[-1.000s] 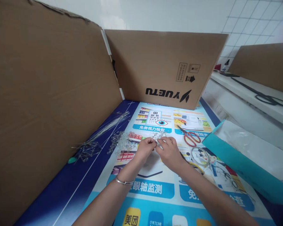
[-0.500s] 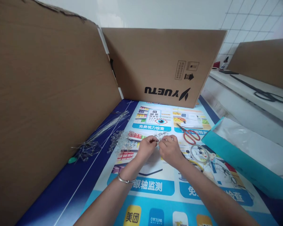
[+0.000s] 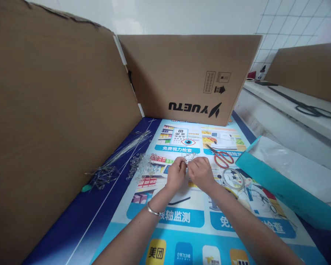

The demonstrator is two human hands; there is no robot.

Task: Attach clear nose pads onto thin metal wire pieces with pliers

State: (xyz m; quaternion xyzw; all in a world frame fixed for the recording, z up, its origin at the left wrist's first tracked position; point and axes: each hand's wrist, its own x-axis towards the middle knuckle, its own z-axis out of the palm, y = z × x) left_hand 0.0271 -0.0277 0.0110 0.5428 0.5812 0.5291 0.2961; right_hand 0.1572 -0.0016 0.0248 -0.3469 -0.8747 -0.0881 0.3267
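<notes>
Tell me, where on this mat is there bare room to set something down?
Bare: the near poster mat between the forearms, and the blue strip by the cardboard wall. Crowded: clear beads, wires, scissors, and coil around both hands.

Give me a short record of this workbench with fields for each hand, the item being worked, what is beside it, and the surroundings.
left hand: pinching the wire-and-bead piece, bangle on the wrist
right hand: pinching the same piece, close against the left
wire-and-bead piece: small clear cluster, sticking out above the fingertips
clear beads: loose pile left of the hands
wire strands: long bundle lying further left
red scissors: right of the hands, on the poster mat
wire coil: below the scissors
cardboard walls: standing behind and on the left
</notes>
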